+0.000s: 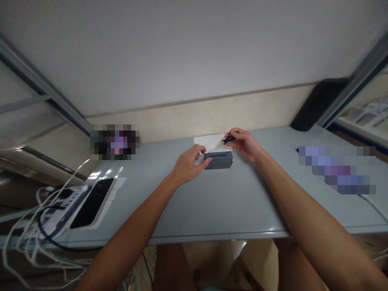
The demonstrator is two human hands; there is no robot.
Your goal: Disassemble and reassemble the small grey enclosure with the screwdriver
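Observation:
A small grey box with vent slots (218, 160) lies on the grey table (212, 202), partly over a white sheet (209, 141). My left hand (189, 163) grips the box's left end, fingers curled round it. My right hand (245, 143) is closed on a screwdriver with a black and yellow handle (228, 140). The thin shaft slants down-left toward the top of the box. Its tip is too small to make out.
A white power strip with several cables (60, 210) sits at the table's left edge beside a black pad on white paper (93, 202). A black object (318, 105) leans at the back right. A white cable (374, 206) runs off the right side. Wall close behind.

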